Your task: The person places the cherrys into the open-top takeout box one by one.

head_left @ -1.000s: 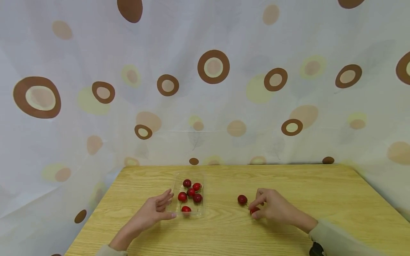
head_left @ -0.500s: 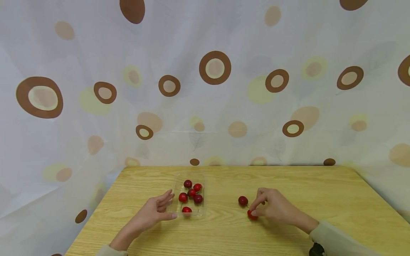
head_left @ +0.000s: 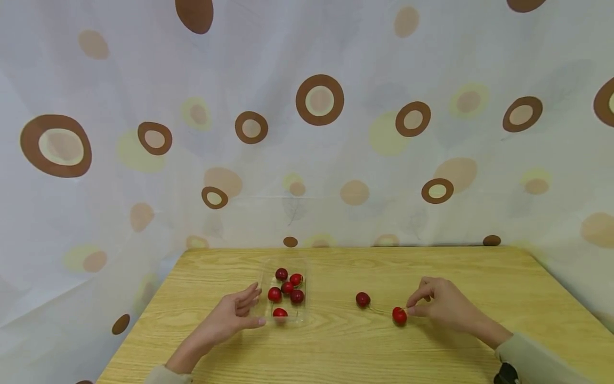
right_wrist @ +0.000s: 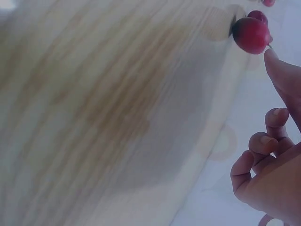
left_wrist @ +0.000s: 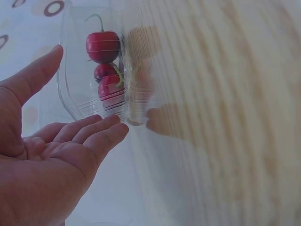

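Observation:
My right hand pinches the stem of a red cherry between thumb and index finger, low over the wooden table. In the right wrist view the cherry sits by the thumb tip, while the other fingers curl loosely. A darker cherry with a long stem lies on the table to its left. My left hand is at the left side of a clear plastic container, fingers relaxed and thumb apart. In the left wrist view its fingertips are close to the container wall; contact is unclear. Several cherries lie inside.
The light wooden table runs back to a pale curtain printed with brown and beige circles. A dark object is at the right sleeve's cuff.
My right hand has moved right with the pinched cherry, away from the darker cherry, and more of the held fruit shows. My left hand stays beside the container.

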`<state>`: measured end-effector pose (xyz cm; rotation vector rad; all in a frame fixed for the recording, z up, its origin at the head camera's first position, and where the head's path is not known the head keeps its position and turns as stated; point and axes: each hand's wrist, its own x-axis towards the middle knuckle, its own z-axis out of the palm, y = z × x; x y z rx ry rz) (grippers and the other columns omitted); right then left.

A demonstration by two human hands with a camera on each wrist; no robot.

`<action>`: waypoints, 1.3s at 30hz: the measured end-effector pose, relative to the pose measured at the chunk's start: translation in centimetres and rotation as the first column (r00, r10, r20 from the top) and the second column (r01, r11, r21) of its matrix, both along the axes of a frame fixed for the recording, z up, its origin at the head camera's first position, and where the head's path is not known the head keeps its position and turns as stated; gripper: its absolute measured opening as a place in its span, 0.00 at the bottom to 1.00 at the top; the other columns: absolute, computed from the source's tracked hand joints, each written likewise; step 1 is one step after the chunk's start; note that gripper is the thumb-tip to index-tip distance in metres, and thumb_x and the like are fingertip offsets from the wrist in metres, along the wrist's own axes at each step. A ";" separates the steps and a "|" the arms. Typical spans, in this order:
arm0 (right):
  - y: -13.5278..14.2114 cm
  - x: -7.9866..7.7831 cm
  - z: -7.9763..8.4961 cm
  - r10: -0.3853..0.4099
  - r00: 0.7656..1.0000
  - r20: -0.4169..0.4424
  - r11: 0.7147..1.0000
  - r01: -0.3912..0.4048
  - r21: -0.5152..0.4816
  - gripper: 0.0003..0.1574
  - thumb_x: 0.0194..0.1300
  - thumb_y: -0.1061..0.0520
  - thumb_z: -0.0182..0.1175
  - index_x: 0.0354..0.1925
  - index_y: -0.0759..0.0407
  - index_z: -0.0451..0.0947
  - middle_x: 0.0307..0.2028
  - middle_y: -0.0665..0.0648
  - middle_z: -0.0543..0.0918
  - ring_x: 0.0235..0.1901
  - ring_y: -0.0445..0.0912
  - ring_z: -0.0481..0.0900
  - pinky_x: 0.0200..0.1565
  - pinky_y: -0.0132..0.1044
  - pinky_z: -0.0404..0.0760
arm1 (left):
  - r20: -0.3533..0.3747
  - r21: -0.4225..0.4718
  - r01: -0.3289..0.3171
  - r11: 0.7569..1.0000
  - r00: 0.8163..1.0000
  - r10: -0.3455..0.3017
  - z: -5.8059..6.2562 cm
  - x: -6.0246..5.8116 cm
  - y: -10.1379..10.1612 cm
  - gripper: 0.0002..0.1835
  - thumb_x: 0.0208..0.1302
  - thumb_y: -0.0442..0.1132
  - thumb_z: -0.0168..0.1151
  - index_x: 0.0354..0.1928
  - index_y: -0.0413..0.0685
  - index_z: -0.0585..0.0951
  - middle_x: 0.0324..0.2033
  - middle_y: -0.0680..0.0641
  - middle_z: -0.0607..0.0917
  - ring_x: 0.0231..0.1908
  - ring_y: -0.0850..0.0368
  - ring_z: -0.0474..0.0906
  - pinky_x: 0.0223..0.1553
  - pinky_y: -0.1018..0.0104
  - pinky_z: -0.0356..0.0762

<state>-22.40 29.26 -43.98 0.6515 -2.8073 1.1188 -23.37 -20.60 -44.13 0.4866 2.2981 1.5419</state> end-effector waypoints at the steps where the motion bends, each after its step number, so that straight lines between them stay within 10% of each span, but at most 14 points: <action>1: 0.3 -0.1 -0.1 0.002 1.000 0.002 1.000 -0.002 -0.004 0.02 0.61 0.56 0.79 0.34 0.52 0.94 0.27 0.45 0.77 0.25 0.38 0.66 0.27 0.33 0.66 | 0.000 -0.002 -0.003 1.000 1.000 0.003 0.0 0.0 0.0 0.50 0.73 0.41 0.71 0.83 0.35 0.50 0.79 0.31 0.58 0.76 0.32 0.57 0.71 0.40 0.64; 14: 0.7 -0.6 -0.3 -0.040 0.963 0.267 0.978 0.093 -0.189 0.11 0.67 0.55 0.74 0.43 0.61 0.92 0.33 0.59 0.82 0.30 0.46 0.68 0.31 0.40 0.66 | 0.006 -0.004 -0.007 1.000 1.000 0.007 -0.1 0.1 0.0 0.50 0.73 0.42 0.71 0.83 0.35 0.50 0.79 0.31 0.58 0.76 0.32 0.57 0.72 0.39 0.63; 25: -2.4 -1.2 1.3 -0.047 0.966 0.256 0.960 0.114 -0.255 0.12 0.68 0.53 0.74 0.44 0.61 0.92 0.33 0.60 0.81 0.33 0.51 0.67 0.36 0.44 0.69 | 0.008 0.001 -0.001 1.000 1.000 0.001 0.0 0.0 0.0 0.50 0.73 0.41 0.71 0.83 0.36 0.50 0.79 0.31 0.58 0.76 0.31 0.57 0.71 0.39 0.64; 33: -5.3 -1.2 2.3 -0.016 0.968 0.251 0.932 0.105 -0.348 0.14 0.69 0.55 0.73 0.46 0.64 0.91 0.40 0.59 0.84 0.55 0.72 0.72 0.52 0.52 0.77 | 0.007 -0.010 -0.013 1.000 1.000 0.013 0.1 -0.2 0.0 0.50 0.72 0.41 0.71 0.84 0.37 0.50 0.79 0.31 0.59 0.76 0.32 0.57 0.71 0.39 0.65; 39: -7.9 -1.9 2.8 -0.020 0.963 0.267 0.909 0.128 -0.396 0.15 0.69 0.54 0.73 0.47 0.65 0.91 0.47 0.58 0.87 0.53 0.59 0.79 0.59 0.55 0.77 | 0.009 -0.011 -0.009 1.000 1.000 0.009 0.1 -0.2 0.1 0.50 0.73 0.42 0.71 0.84 0.37 0.50 0.79 0.32 0.58 0.76 0.32 0.57 0.71 0.39 0.65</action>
